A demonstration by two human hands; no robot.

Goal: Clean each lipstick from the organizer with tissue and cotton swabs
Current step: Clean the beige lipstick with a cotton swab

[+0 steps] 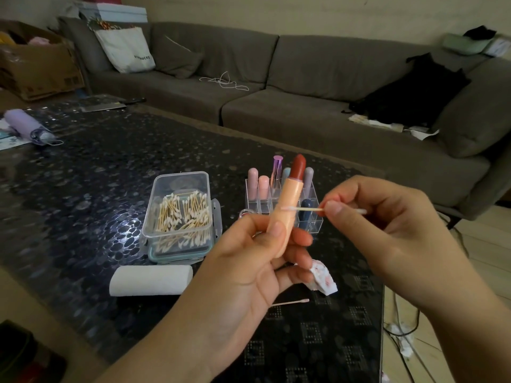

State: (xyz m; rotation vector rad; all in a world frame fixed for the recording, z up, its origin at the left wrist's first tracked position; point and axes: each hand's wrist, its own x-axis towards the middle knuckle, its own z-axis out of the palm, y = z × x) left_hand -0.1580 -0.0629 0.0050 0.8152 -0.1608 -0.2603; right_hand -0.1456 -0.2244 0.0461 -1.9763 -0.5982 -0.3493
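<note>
My left hand point(249, 261) holds an uncapped peach-cased lipstick point(289, 205) upright, its dark red bullet at the top. My right hand point(387, 230) pinches a cotton swab point(307, 209) whose left tip touches the lipstick's case. Behind them stands the clear organizer point(312, 217) holding several capped lipsticks. A clear box of cotton swabs point(181, 217) sits to the left, a tissue roll point(150, 280) lies in front of it. A stained crumpled tissue point(323, 280) and a used swab point(293, 302) lie on the table under my hands.
The dark patterned glass table point(96, 189) ends at its right edge near my right wrist. A purple folded umbrella point(27, 127) lies far left. A grey sofa point(276, 106) runs behind the table, with cables on the floor at right.
</note>
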